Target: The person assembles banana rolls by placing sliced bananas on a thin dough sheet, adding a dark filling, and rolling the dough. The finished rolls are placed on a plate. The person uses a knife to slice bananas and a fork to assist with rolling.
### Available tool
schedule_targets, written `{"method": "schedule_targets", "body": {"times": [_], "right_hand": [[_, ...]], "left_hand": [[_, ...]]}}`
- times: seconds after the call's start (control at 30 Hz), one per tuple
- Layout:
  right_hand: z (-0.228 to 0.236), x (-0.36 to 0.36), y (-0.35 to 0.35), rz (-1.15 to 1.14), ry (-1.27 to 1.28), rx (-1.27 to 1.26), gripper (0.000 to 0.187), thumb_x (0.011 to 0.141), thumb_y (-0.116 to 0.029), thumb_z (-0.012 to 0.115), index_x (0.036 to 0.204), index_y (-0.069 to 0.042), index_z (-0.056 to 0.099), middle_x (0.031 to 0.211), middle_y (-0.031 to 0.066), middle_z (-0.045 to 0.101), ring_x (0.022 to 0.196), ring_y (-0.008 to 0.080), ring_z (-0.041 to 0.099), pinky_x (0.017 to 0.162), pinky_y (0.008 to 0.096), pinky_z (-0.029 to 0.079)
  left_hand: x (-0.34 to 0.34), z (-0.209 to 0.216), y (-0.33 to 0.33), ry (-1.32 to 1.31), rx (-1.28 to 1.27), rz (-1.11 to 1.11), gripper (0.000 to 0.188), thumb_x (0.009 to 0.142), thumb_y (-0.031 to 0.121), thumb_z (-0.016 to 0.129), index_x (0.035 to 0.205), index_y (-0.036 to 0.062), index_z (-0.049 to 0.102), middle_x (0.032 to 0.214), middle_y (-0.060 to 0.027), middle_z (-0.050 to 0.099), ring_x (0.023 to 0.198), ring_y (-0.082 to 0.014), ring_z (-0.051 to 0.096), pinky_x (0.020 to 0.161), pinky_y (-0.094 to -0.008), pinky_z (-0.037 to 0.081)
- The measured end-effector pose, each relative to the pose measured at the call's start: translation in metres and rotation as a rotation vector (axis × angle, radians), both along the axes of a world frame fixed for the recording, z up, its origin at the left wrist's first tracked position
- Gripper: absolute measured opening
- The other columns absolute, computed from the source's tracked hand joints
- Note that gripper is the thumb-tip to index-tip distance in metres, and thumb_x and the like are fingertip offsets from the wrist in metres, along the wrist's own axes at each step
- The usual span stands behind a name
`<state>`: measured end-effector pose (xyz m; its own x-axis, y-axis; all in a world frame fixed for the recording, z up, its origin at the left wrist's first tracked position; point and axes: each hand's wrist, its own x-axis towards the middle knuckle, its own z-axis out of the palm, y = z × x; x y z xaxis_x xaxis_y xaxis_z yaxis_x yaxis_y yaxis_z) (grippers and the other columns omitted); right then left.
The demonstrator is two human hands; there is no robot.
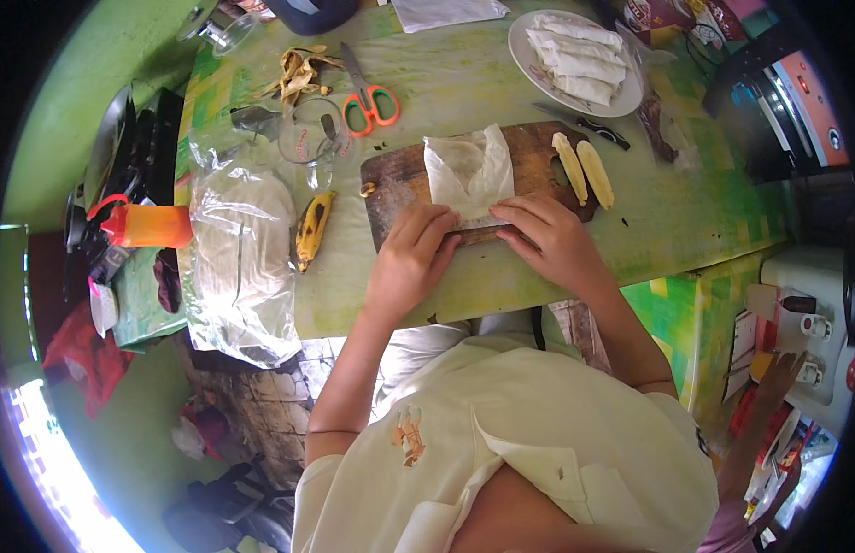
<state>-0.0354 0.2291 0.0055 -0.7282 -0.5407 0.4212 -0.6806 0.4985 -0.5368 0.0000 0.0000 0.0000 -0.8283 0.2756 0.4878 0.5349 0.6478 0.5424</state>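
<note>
Since the thin, white, squarish wrapper [468,175] looks soft and tearable, my left fingers [435,221] and right fingers [525,217] pinch its near edge, likely safest.

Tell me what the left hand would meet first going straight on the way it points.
The white wrapper on the wooden board: the left hand seems to touch the wrapper's near edge. Depth is unclear, so it might slide over the top instead.
</note>
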Motion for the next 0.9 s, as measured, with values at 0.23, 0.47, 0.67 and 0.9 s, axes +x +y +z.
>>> {"method": "schedule_targets", "body": {"times": [0.23,0.47,0.67,0.9], "right_hand": [[-0.003,-0.005,-0.004,-0.040,0.015,0.004,0.025,0.081,-0.004,0.072,0.104,-0.004,0.065,0.097,0.0102,0.066,0.089,0.0308,0.063,0.077,0.0397,0.052],[0.001,-0.002,-0.006,-0.071,-0.010,0.013,0.019,0.084,-0.002,0.068,0.103,-0.003,0.064,0.095,0.0117,0.062,0.088,0.0321,0.061,0.077,0.0396,0.050],[-0.004,-0.015,-0.013,-0.088,-0.030,0.027,0.018,0.086,-0.001,0.066,0.103,-0.003,0.063,0.095,0.0117,0.059,0.088,0.0328,0.059,0.076,0.0400,0.049],[0.001,-0.032,-0.022,-0.036,0.028,-0.016,0.016,0.084,-0.004,0.063,0.100,-0.004,0.061,0.094,0.0146,0.060,0.093,0.0345,0.059,0.080,0.0441,0.048]], "left_hand": [[-0.005,0.004,0.002,0.000,-0.033,0.022,0.027,0.077,-0.001,0.071,0.103,-0.0004,0.065,0.101,-0.0130,0.064,0.095,-0.0317,0.063,0.082,-0.0409,0.053],[-0.005,0.009,0.002,-0.040,-0.003,0.030,0.016,0.080,0.000,0.067,0.096,0.0008,0.065,0.094,-0.0130,0.063,0.086,-0.0333,0.060,0.077,-0.0426,0.049],[-0.013,0.007,0.004,-0.162,0.053,0.110,0.012,0.084,0.000,0.064,0.095,0.0015,0.065,0.093,-0.0140,0.062,0.086,-0.0345,0.058,0.078,-0.0444,0.047],[-0.023,0.015,0.014,0.005,-0.049,0.191,0.019,0.078,-0.001,0.065,0.096,0.0044,0.067,0.095,-0.0099,0.061,0.093,-0.0301,0.057,0.080,-0.0424,0.047]]}}
